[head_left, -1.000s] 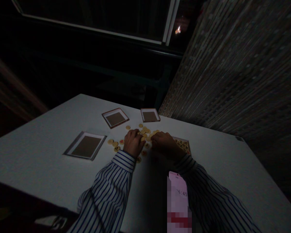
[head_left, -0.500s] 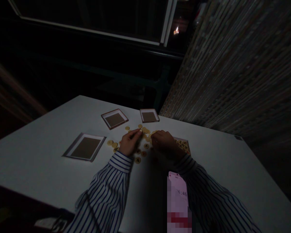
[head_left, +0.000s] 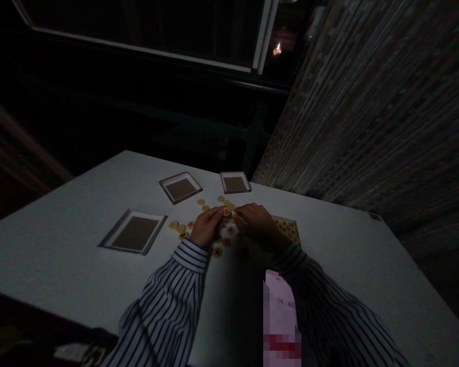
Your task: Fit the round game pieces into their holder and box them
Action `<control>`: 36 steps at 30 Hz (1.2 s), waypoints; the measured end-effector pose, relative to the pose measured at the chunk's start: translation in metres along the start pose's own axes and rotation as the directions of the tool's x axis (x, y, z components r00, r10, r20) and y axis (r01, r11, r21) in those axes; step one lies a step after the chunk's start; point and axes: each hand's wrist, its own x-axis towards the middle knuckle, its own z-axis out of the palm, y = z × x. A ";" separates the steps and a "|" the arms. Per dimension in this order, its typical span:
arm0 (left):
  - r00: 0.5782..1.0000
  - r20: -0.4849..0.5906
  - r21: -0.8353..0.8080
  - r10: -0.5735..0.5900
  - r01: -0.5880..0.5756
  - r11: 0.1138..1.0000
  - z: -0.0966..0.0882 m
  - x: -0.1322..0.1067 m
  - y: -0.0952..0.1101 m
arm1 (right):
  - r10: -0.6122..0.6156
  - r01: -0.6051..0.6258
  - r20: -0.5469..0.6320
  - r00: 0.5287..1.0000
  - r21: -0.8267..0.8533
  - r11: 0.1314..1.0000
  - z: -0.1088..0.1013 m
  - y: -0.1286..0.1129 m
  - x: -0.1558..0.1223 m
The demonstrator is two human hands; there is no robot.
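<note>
My left hand (head_left: 206, 227) is closed, with a round Chinese chess piece (head_left: 227, 212) bearing a red character pinched at its fingertips. Just to the right, my right hand (head_left: 257, 224) has its fingers curled down among the pieces; what they hold, if anything, is hidden. Loose pale yellow chess pieces lie around both hands, some plain side up, others showing characters, such as a dark-marked piece (head_left: 217, 252) nearer me. Partly covered by my right hand and forearm is a box (head_left: 288, 228) filled with character-side-up pieces.
On the white table (head_left: 72, 224) stand a shallow grey-edged tray (head_left: 133, 232) at left and two brown-edged trays, one farther back (head_left: 181, 188) and one at the far edge (head_left: 235, 183). A lit phone (head_left: 281, 290) lies by my right forearm. A string curtain (head_left: 352, 112) hangs at right.
The red-marked piece now shows face up at my left fingertips. My right hand has shifted slightly left, towards it. The trays stay where they were.
</note>
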 end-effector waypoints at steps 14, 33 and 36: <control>0.998 0.060 0.022 -0.025 0.023 0.999 0.013 -0.009 0.003 | -0.066 0.066 0.012 0.998 0.036 0.997 0.004 0.000 0.001; 0.968 -0.047 0.416 0.248 -0.207 0.885 0.003 0.000 -0.006 | 0.051 -0.004 0.387 0.921 -0.119 0.993 0.002 0.030 -0.032; 0.953 -0.142 0.466 0.269 -0.176 0.867 0.001 0.000 -0.002 | 0.019 0.020 0.370 0.929 -0.102 0.995 -0.003 0.024 -0.030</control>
